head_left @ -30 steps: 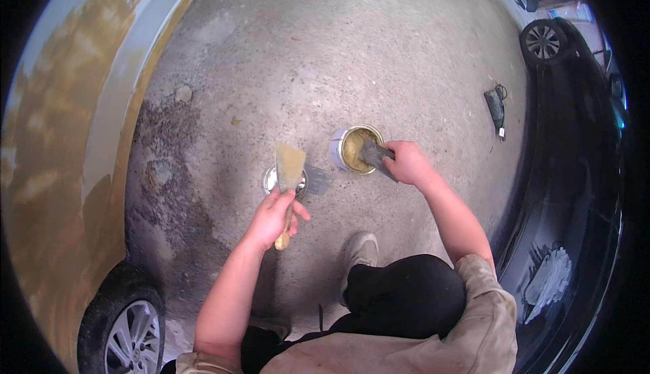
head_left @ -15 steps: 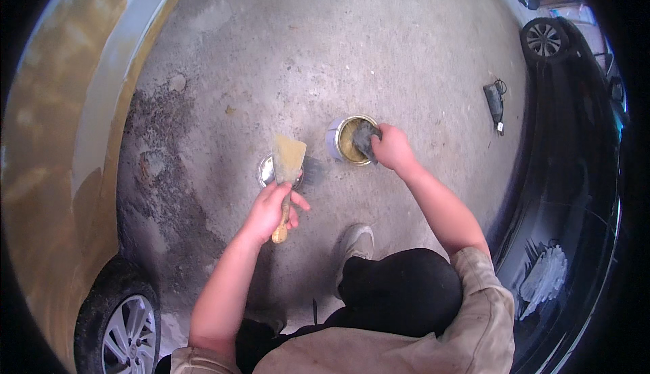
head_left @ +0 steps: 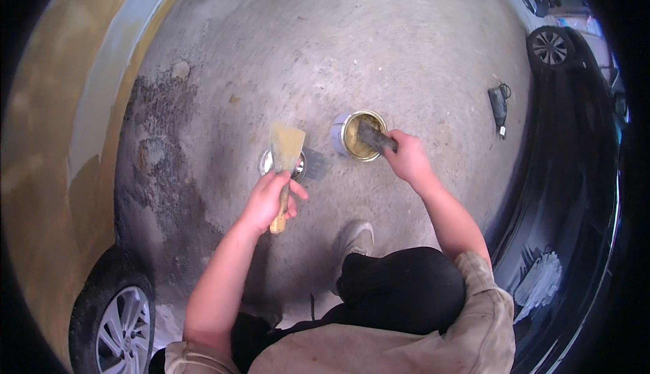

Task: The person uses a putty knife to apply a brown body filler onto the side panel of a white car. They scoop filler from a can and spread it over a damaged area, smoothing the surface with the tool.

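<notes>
My left hand (head_left: 267, 201) is closed round the wooden handle of a putty knife (head_left: 288, 145). Its broad blade points away from me and is coated with yellowish putty. In my right hand (head_left: 411, 159) I grip a dark, flat spreader (head_left: 377, 137). The spreader's far end reaches over the mouth of an open tin (head_left: 336, 134), above or touching the yellow-brown putty (head_left: 353, 145) inside; contact cannot be told. Beneath the putty knife a shiny round lid (head_left: 265, 164) lies on the floor, partly hidden by the blade and my hand. A grey, flat spreader (head_left: 316, 164) lies beside it.
A car with yellow-brown patches (head_left: 51, 171) and a wheel (head_left: 122, 330) borders the left side. Along the right stands a black car (head_left: 562, 171) with a grey filler patch (head_left: 539, 282). A dark corded tool (head_left: 498, 108) lies on the concrete floor near it. My shoe (head_left: 359, 237) is below the tin.
My right hand has shifted slightly right and down, and the dark spreader has turned, now lying slantwise across the tin's mouth. My left hand still holds the putty knife.
</notes>
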{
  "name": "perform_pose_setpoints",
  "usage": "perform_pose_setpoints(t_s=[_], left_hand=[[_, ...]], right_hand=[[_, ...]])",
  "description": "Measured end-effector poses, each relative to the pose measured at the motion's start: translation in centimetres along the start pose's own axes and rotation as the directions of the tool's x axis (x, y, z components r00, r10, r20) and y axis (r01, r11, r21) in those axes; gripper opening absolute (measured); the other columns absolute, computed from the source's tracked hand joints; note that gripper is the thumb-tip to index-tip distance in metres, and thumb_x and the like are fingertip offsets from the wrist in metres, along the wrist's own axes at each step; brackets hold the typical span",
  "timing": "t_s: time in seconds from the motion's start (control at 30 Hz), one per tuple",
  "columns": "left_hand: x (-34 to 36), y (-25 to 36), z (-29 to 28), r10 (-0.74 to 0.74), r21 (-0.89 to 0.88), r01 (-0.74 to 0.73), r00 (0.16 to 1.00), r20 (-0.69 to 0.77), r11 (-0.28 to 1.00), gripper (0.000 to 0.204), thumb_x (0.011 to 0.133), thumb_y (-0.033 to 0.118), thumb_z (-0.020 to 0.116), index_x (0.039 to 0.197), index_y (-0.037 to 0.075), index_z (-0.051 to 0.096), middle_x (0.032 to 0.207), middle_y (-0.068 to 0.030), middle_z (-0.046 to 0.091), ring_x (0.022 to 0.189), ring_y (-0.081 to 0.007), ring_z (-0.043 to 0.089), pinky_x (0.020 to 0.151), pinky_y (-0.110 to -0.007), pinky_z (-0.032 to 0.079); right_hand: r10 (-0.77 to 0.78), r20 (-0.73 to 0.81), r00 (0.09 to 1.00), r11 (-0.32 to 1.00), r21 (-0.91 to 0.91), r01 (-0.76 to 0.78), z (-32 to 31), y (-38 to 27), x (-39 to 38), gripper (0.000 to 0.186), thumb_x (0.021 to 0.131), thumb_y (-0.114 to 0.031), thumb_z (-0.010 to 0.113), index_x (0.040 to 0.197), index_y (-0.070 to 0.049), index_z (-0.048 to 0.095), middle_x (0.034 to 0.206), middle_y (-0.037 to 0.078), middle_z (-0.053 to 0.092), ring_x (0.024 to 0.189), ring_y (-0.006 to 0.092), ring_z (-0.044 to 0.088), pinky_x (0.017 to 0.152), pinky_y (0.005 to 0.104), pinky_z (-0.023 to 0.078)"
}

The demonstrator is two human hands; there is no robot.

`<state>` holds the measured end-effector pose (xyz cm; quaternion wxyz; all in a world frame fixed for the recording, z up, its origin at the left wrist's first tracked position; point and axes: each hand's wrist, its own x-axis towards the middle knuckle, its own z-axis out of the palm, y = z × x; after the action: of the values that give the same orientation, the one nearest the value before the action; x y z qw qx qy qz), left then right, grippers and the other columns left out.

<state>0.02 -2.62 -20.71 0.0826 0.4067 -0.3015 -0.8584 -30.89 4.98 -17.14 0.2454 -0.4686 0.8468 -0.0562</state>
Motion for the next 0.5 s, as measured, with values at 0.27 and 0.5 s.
perform_pose_setpoints(t_s=[0.27,0.5], left_hand=[[0.3,-0.2,0.4,-0.020,-0.019,0.020,1.000,0.024,1.000,0.043,0.099,0.029,0.036,0.134,0.005,0.041,0.085,-0.0127,0.065,0.050,-0.0158,0.054,0.046,-0.028,0.044],[-0.1,-0.5,0.6,-0.016,-0.039,0.017,1.000,0.024,0.999,0.043,0.099,0.026,0.036,0.136,0.005,0.042,0.085,-0.0129,0.064,0.051,-0.0159,0.054,0.049,-0.029,0.044]], right_hand=[[-0.411,-0.065,0.909,0.885,-0.269,0.381,0.0,0.1,0.8,0.019,0.075,-0.009,0.064,0.094,-0.006,0.067,0.086,0.013,0.065,0.087,0.0333,0.061,0.077,0.0422,0.051],[-0.455,0.136,0.880,0.824,-0.312,0.474,1.5,0.8,2.8,0.019,0.080,-0.004,0.057,0.098,-0.006,0.063,0.086,0.016,0.064,0.087,0.0339,0.060,0.076,0.0439,0.051]])
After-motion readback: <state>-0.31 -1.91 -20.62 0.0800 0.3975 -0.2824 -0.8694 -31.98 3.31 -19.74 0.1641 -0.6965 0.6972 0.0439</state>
